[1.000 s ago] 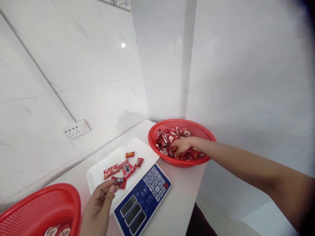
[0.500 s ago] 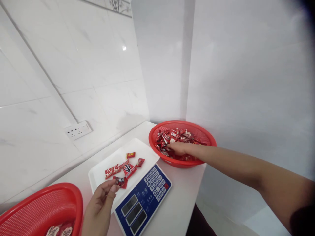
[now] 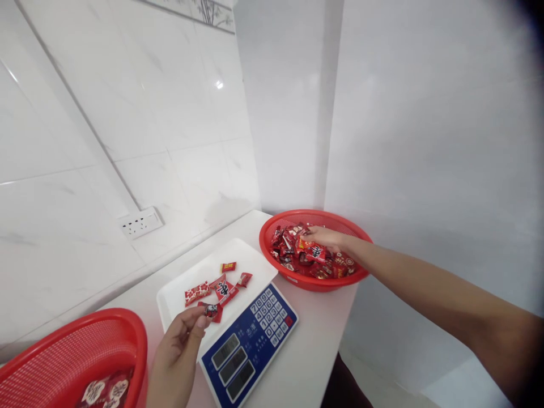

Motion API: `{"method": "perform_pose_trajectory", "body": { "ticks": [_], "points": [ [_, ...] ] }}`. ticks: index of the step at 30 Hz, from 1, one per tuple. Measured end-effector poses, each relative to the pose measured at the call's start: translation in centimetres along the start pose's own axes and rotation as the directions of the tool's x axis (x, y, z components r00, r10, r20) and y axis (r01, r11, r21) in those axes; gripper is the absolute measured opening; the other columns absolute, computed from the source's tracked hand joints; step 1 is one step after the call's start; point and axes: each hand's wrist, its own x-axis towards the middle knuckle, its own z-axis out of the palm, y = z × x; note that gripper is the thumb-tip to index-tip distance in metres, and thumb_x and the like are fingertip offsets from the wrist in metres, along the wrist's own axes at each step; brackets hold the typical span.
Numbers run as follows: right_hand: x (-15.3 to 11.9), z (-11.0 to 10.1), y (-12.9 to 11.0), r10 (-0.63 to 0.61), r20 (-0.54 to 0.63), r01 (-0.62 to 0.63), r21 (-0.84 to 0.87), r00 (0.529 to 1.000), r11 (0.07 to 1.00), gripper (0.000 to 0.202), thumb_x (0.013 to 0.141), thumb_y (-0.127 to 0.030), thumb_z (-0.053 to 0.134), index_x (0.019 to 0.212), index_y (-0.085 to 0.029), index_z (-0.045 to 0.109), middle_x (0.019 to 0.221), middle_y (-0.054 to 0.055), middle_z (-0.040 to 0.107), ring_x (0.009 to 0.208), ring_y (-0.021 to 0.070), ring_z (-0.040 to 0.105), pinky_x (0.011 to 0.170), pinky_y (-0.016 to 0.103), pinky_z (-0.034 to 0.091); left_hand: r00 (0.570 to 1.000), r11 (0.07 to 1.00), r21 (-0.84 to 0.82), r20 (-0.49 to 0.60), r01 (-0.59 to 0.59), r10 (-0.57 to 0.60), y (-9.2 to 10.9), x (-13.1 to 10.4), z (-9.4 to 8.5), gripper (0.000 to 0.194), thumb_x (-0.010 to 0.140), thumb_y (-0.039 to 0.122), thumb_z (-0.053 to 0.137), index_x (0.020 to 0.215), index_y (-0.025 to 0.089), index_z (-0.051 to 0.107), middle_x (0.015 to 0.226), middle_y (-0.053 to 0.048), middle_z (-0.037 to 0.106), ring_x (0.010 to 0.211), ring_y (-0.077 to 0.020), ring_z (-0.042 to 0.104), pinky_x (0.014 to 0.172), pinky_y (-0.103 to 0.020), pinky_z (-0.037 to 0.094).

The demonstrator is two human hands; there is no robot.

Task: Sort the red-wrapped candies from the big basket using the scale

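Note:
My left hand [image 3: 181, 345] pinches a small red-wrapped candy [image 3: 211, 310] with a dark picture between thumb and index finger. It is over the near edge of the white tray [image 3: 174, 289] of a blue weighing scale [image 3: 250, 345]. On the tray lie several red-wrapped sweets, among them a dotted red packet [image 3: 198, 292], a larger red packet with black lettering [image 3: 224, 290] and a small red-and-yellow candy [image 3: 228, 267]. My right hand [image 3: 326, 238] reaches into a red plastic basket [image 3: 314, 283] of mixed wrapped candies [image 3: 293, 245]. Its fingertips are among the wrappers, so its grip is unclear.
A second red basket [image 3: 138, 340] stands at the lower left, with red packets bearing white labels [image 3: 104, 391] inside. The white table [image 3: 314, 334] meets a marble-patterned tile wall with a socket panel [image 3: 141, 222]. A grey-white wall rises behind the right basket.
My right hand has risen and shifted slightly within the basket, uncovering a red packet and an orange one beneath it. My left hand still holds the candy. The view has shifted slightly.

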Motion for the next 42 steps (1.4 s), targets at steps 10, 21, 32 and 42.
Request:
{"method": "perform_pose_trajectory", "body": {
  "ticks": [10, 21, 32, 42],
  "points": [
    [-2.2, 0.3, -3.3, 0.038, 0.047, -0.048, 0.232, 0.998, 0.972, 0.033, 0.077, -0.04, 0.06, 0.104, -0.021, 0.062, 0.11, 0.011, 0.066, 0.101, 0.0243, 0.06, 0.081, 0.032, 0.051, 0.999, 1.0, -0.018, 0.049, -0.012, 0.013, 0.0, -0.2, 0.7, 0.044, 0.066, 0.055, 0.062, 0.093, 0.02, 0.061, 0.082, -0.005, 0.067, 0.083, -0.0213, 0.061, 0.079, -0.033, 0.047],
    [-9.9, 10.1, -11.1, -0.364, 0.658, -0.095, 0.553, 0.659, 0.828, 0.037, 0.071, -0.038, 0.068, 0.098, -0.014, 0.064, 0.088, 0.006, 0.07, 0.088, 0.0213, 0.063, 0.087, 0.039, 0.045, 0.98, 0.995, -0.022, 0.176, -0.095, 0.097, 1.3, -2.0, 1.3, 0.038, 0.079, 0.041, 0.055, 0.113, 0.023, 0.056, 0.102, -0.006, 0.064, 0.087, -0.0186, 0.06, 0.075, -0.032, 0.049],
    [-13.0, 13.1, -10.3, -0.197, 0.592, -0.248, 0.584, 0.781, 0.773, 0.03, 0.074, -0.033, 0.066, 0.101, -0.02, 0.06, 0.082, 0.001, 0.067, 0.071, 0.0121, 0.063, 0.067, 0.025, 0.049, 0.985, 0.977, -0.14, -0.094, -0.158, 0.146, 0.3, -0.5, -0.9, 0.026, 0.074, 0.03, 0.062, 0.097, 0.019, 0.058, 0.08, -0.001, 0.065, 0.065, -0.012, 0.058, 0.061, -0.026, 0.047],
    [-15.3, 10.3, -6.1, 0.053, 0.414, -0.362, 0.719, 0.909, 0.592, 0.02, 0.073, -0.026, 0.067, 0.092, -0.023, 0.063, 0.082, 0.001, 0.069, 0.067, 0.0118, 0.064, 0.055, 0.018, 0.052, 0.983, 0.985, 0.082, -0.097, -0.149, 0.157, -0.7, 0.4, -1.5, 0.024, 0.076, 0.027, 0.06, 0.099, 0.022, 0.059, 0.087, -0.001, 0.067, 0.066, -0.0114, 0.057, 0.062, -0.026, 0.048]
  ]
}}
